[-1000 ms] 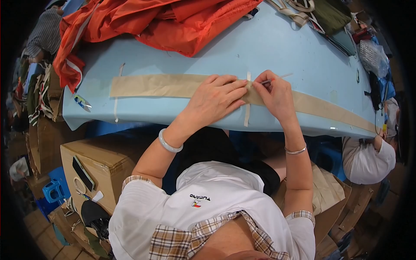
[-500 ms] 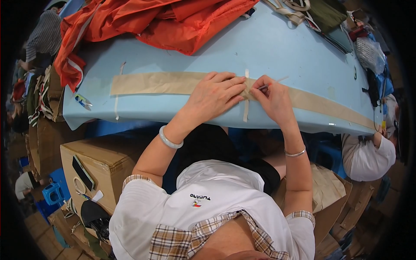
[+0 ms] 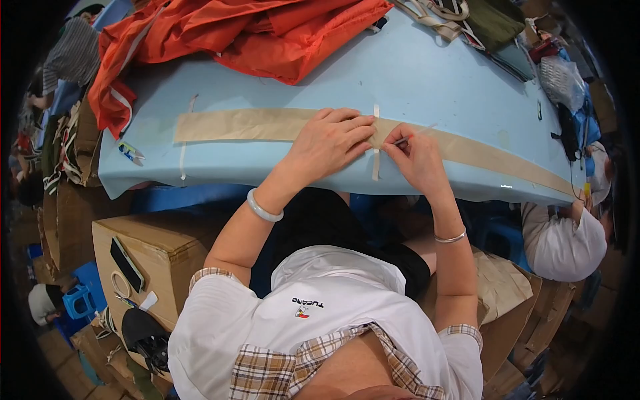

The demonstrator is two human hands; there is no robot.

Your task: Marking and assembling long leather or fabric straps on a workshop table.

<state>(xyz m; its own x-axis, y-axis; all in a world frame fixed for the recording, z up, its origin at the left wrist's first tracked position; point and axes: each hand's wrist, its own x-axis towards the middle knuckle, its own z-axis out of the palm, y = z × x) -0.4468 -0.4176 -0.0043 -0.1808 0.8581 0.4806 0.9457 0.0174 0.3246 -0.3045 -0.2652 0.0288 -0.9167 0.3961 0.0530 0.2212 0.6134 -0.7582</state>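
Note:
A long beige fabric strip (image 3: 243,125) lies along the near side of the light-blue table (image 3: 320,87). My left hand (image 3: 331,141) rests flat on it, fingers stretched out. Just to its right, my right hand (image 3: 421,160) pinches a thin pen (image 3: 402,140), whose slender pale end points up and right. The pen's tip is hard to make out; it is close to the strip by a short white tape mark (image 3: 376,165) that runs across the table there. A second white tape line (image 3: 183,160) crosses near the strip's left end.
Orange-red fabric (image 3: 293,47) is heaped at the far left. Small blue-and-yellow thread snips (image 3: 129,153) lie at the left edge. Webbing straps (image 3: 433,20) and dark green cloth (image 3: 497,23) sit far right. A cardboard box (image 3: 160,247) holds a phone (image 3: 127,263). Another person's white sleeve (image 3: 563,243) shows at right.
My right hand has shifted slightly down, and the pen is tilted a little differently. My left hand stays flat on the strip. The whole view has shifted slightly.

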